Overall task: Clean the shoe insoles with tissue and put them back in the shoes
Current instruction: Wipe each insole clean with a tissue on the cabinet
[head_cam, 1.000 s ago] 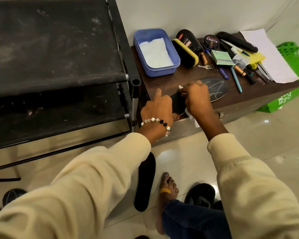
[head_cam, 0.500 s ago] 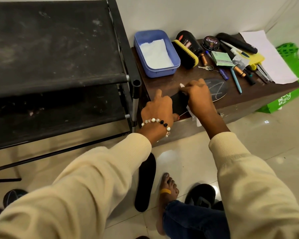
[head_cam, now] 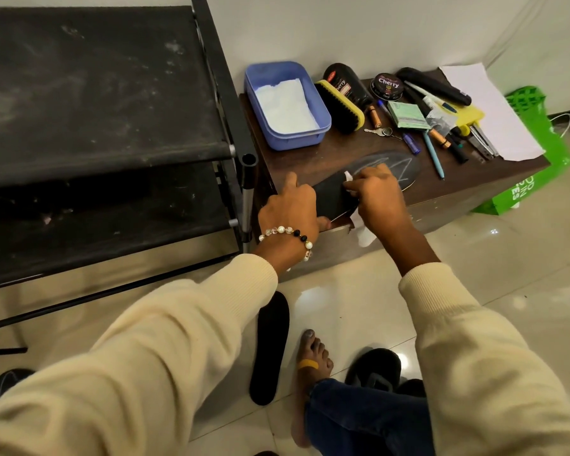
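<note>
A black insole (head_cam: 334, 195) with pale line markings lies on the brown low table (head_cam: 313, 156), its heel end over the front edge. My left hand (head_cam: 290, 209) grips that heel end, thumb underneath. My right hand (head_cam: 374, 195) presses a crumpled white tissue (head_cam: 362, 232) onto the insole's middle; most of the tissue is hidden under the fingers, with a tail hanging below the table edge. A second black insole (head_cam: 270, 347) lies on the floor tiles. A black shoe (head_cam: 372, 370) stands on the floor beside my bare foot.
A blue tub (head_cam: 323, 126) holding white tissue sits at the table's back left, then a shoe brush (head_cam: 339, 106), polish tin (head_cam: 387, 87), pens, keys and paper. A black shoe rack (head_cam: 241, 159) stands close on the left. A green bag (head_cam: 540, 153) leans at the table's right.
My right hand with the tissue has slid along the insole toward its toe end, uncovering more of the heel half. My left hand keeps its hold.
</note>
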{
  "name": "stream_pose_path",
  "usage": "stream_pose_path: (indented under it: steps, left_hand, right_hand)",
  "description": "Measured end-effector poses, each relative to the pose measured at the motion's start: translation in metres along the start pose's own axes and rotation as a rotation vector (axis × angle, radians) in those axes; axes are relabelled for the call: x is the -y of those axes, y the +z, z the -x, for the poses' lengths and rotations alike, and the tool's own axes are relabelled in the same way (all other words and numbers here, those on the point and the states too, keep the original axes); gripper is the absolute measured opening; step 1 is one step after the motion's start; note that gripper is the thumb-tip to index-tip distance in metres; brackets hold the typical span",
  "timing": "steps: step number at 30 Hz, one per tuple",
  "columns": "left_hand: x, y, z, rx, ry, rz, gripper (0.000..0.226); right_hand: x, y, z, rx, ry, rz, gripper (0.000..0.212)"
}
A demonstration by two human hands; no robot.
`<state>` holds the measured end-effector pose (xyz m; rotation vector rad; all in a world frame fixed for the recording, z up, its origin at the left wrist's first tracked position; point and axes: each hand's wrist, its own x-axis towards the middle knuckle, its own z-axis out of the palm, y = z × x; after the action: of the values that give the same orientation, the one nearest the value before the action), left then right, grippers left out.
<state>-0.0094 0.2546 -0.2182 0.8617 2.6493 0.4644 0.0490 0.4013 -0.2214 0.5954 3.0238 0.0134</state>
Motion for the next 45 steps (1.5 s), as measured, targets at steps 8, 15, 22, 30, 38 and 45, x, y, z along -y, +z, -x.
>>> stream_pose_path:
  steps: [8, 15, 22, 30, 38, 45]
  left_hand:
    - [-0.003, -0.006, 0.003, 0.010, -0.011, -0.045, 0.047]
    - [-0.011, -0.015, 0.005, 0.058, -0.068, -0.127, 0.045]
    - [-0.011, -0.005, -0.007, 0.018, 0.014, 0.016, 0.055]
    - [-0.012, 0.002, -0.008, -0.003, -0.003, -0.016, 0.049]
    - [-0.011, 0.003, -0.009, -0.006, -0.008, -0.018, 0.050]
    - [-0.009, 0.002, -0.009, -0.005, 0.002, -0.021, 0.051]
  right_hand:
    - [-0.002, -0.028, 0.022, 0.058, -0.154, -0.397, 0.022]
    - [-0.043, -0.017, 0.033, -0.134, 0.536, -1.019, 0.014]
    - [-0.029, -0.010, 0.023, -0.092, 0.359, -0.632, 0.021]
    - [-0.009, -0.006, 0.021, 0.022, 0.025, -0.308, 0.022]
    - [-0.018, -0.003, 0.022, -0.025, 0.060, -0.141, 0.030]
    - [-0.022, -0.009, 0.018, 0.044, -0.057, -0.144, 0.033]
